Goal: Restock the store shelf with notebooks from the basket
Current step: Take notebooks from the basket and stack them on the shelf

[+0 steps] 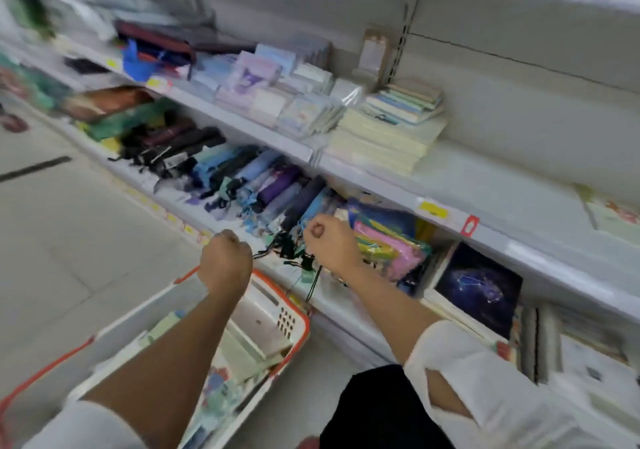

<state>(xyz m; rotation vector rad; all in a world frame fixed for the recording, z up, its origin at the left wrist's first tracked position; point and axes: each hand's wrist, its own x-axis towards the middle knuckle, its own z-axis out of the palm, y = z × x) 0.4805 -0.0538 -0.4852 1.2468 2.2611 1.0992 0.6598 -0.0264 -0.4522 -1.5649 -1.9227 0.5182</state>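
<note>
My left hand [225,261] hangs curled over the far end of the basket [294,341], fingers closed, maybe on its handle, I can't tell. Right hand [330,242] is a loose fist by the lower shelf edge, holding nothing. The notebooks [242,351] lie below and behind my left knuckles, long sides running along the basket, so left's nearer.

I see a row of folded umbrellas [242,178] lying side by side just beyond my hands, their wrist cords dangling over the edge between them. Right beside my right hand sits a pile of pink and yellow packets [391,244], and farther right of it a dark constellation-print cover [479,289] leans upright.
</note>
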